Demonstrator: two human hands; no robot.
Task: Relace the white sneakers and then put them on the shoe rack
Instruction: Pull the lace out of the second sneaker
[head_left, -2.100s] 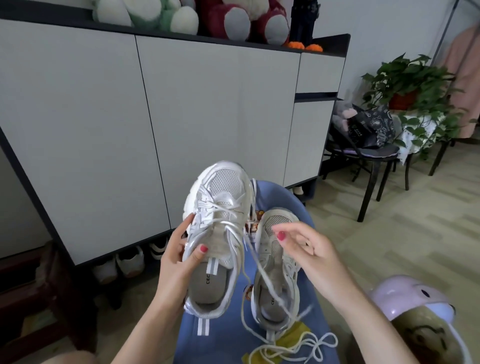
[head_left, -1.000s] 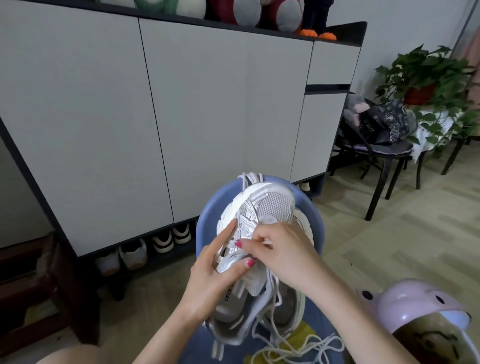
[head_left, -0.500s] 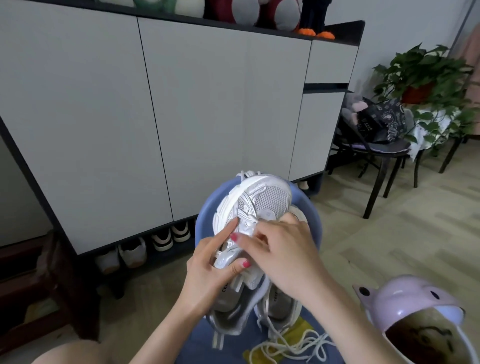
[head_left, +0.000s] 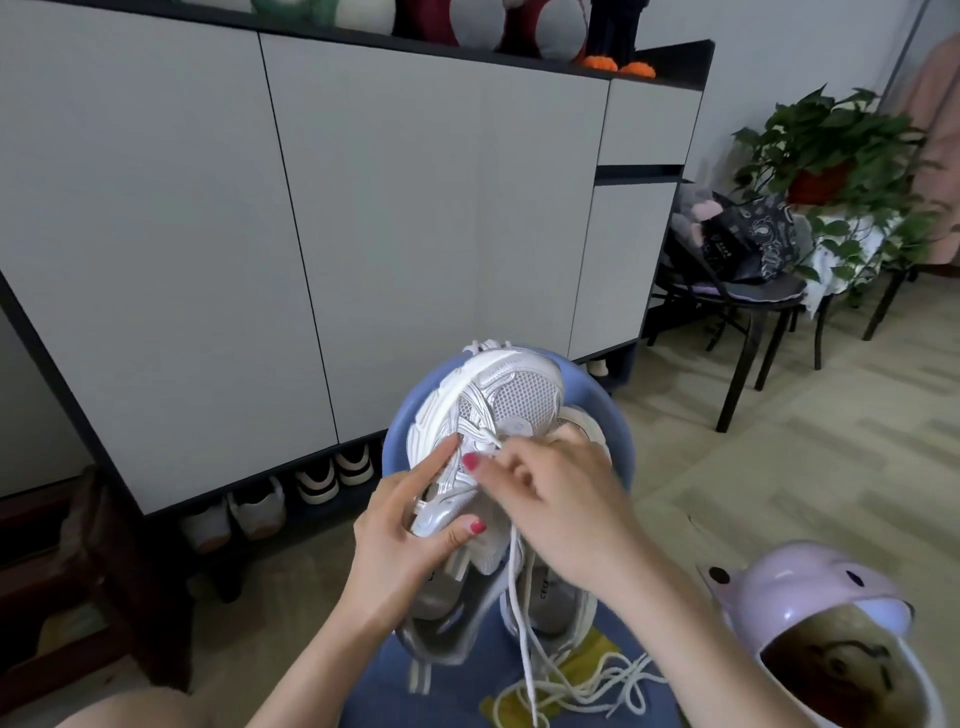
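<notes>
My left hand (head_left: 397, 540) grips a white sneaker (head_left: 509, 395) by its side, toe pointing away, above a blue seat (head_left: 618, 441). My right hand (head_left: 545, 493) pinches the white shoelace (head_left: 519, 597) at an eyelet near the front of this sneaker. The lace trails down from my fingers into a loose pile on the seat. The second white sneaker (head_left: 558, 603) lies on the seat under my right hand, mostly hidden.
A grey shoe cabinet (head_left: 363, 234) stands ahead, with several shoes (head_left: 332, 475) in the open gap beneath it. A pink helmet (head_left: 810, 597) lies at lower right. A black chair (head_left: 748, 312) with a bag and a potted plant (head_left: 831, 140) stand at right.
The sneaker in my left hand came in over the second sneaker. My right hand moved onto its front eyelets and now pulls a stretch of lace out toward me.
</notes>
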